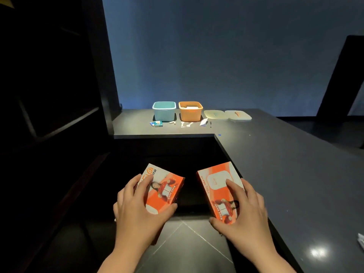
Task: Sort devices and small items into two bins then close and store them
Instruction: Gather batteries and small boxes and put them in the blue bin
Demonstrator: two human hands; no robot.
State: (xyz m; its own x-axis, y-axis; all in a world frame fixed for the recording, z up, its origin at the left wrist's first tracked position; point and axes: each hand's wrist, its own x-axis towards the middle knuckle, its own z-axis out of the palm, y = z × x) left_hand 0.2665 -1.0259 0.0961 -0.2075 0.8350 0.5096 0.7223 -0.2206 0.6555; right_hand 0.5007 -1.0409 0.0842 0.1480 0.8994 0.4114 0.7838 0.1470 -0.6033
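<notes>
My left hand [137, 209] grips an orange and white printed box [165, 186] in front of me, above the dark floor. My right hand [242, 211] grips a second box of the same kind [218, 186] beside the counter's inner edge. Far off on the dark counter stand a light blue bin [164, 111] and an orange bin [190, 111] side by side; the orange bin holds something pale. Two pale lids [214, 114] [239, 114] lie to the right of the bins.
In front of the bins lie a small blue-green packet [156, 124], a short white stick [172, 122], white plastic forks [186, 124], a white card [203, 122] and a thin dark item [210, 124]. The L-shaped dark counter [285, 164] runs along my right. Dark shelving stands left.
</notes>
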